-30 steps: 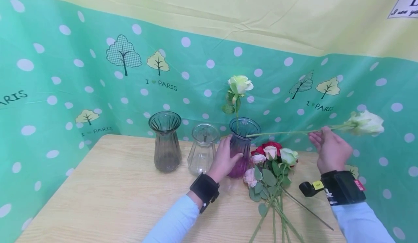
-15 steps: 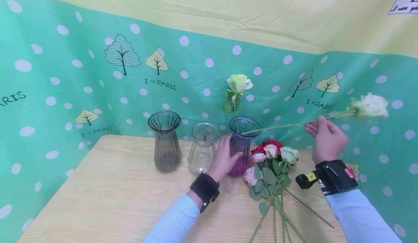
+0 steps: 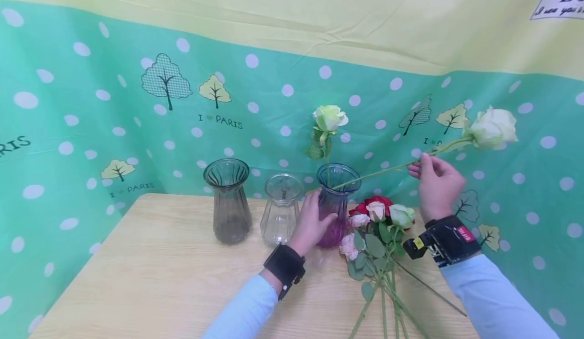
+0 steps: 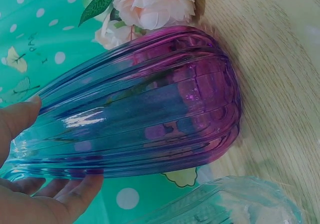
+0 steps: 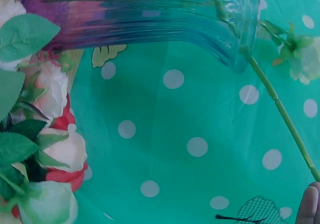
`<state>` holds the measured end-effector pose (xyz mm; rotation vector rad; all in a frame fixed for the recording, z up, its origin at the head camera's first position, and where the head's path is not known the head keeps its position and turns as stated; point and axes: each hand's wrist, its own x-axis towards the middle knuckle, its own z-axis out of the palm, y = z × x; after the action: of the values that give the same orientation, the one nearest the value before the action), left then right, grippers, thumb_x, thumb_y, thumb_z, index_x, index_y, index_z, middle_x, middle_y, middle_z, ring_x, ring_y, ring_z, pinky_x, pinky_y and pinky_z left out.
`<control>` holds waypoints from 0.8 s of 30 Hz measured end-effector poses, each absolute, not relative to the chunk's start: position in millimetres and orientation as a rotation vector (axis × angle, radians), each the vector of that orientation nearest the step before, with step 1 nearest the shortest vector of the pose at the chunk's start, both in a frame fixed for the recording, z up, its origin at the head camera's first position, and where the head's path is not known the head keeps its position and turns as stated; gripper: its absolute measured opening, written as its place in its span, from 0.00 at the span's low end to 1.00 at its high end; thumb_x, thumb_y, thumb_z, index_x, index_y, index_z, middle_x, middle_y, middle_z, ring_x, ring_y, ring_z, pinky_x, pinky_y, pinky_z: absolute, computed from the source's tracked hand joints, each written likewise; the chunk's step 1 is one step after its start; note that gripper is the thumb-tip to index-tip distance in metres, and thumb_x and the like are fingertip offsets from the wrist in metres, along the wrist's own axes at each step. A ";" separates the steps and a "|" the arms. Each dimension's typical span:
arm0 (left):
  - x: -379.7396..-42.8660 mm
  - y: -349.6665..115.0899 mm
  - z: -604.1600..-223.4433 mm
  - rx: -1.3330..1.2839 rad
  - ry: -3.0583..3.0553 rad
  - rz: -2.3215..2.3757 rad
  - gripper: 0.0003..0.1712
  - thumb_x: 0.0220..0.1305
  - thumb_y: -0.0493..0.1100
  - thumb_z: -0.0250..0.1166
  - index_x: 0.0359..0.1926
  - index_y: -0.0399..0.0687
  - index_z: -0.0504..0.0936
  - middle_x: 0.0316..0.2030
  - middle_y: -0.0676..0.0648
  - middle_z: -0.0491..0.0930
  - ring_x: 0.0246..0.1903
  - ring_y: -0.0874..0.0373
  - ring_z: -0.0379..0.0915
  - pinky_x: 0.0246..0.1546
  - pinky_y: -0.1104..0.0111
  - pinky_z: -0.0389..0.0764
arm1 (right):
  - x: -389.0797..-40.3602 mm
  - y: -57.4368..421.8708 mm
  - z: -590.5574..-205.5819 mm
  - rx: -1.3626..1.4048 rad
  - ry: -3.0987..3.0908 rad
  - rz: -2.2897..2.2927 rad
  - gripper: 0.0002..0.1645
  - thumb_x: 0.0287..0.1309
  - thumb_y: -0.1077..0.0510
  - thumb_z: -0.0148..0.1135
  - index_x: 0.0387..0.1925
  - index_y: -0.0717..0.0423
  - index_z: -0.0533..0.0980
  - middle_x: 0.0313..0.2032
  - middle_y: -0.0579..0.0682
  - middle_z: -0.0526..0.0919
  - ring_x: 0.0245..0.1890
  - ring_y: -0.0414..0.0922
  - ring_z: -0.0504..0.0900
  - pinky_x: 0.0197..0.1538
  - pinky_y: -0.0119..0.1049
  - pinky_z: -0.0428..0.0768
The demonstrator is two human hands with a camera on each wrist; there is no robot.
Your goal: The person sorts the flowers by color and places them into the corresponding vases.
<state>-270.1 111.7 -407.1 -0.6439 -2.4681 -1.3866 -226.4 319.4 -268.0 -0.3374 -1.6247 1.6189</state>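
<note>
My left hand (image 3: 311,223) holds the blue-and-purple glass vase (image 4: 145,103), thumb on one side and fingers on the other. One pale rose (image 3: 330,118) stands upright in that vase. With thumb and fingertips my right hand (image 3: 439,184) pinches the stem of a white rose (image 3: 493,127). This stem slants down to the left, its lower end inside the vase mouth. Only a fingertip (image 5: 307,204) of the right hand shows in the right wrist view, beside the green stem (image 5: 280,108).
A clear glass vase (image 3: 280,222) stands just left of the held one, with a grey glass vase (image 3: 231,212) farther left. Right of the held vase, several pink, red and pale roses (image 3: 376,227) lie on the wooden table (image 3: 182,278). A polka-dot cloth (image 3: 274,136) hangs behind.
My right hand has moved left and up, tilting the white rose more steeply. Its stem end has gone deeper into the vase mouth. The left hand keeps its hold on the vase.
</note>
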 end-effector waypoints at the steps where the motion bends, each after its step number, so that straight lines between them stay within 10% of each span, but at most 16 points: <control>1: -270.0 111.7 -406.9 -0.645 -2.469 -1.384 0.41 0.58 0.45 0.66 0.67 0.33 0.57 0.62 0.35 0.64 0.63 0.44 0.62 0.65 0.56 0.66 | -227.1 317.7 -267.8 -0.325 -1.639 1.602 0.14 0.58 0.58 0.62 0.43 0.63 0.80 0.24 0.41 0.84 0.25 0.34 0.83 0.33 0.20 0.81; 24: -268.2 111.9 -405.3 -0.626 -2.497 -1.377 0.41 0.59 0.45 0.65 0.67 0.34 0.57 0.62 0.36 0.64 0.64 0.45 0.62 0.66 0.57 0.65 | -240.1 288.2 -275.6 -0.217 -1.734 1.529 0.18 0.59 0.54 0.60 0.44 0.64 0.79 0.23 0.39 0.83 0.24 0.33 0.83 0.33 0.22 0.82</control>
<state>-268.2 111.9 -405.3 -0.6264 -2.4969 -1.3770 -240.1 288.2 -275.6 -0.2169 -1.7341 1.5293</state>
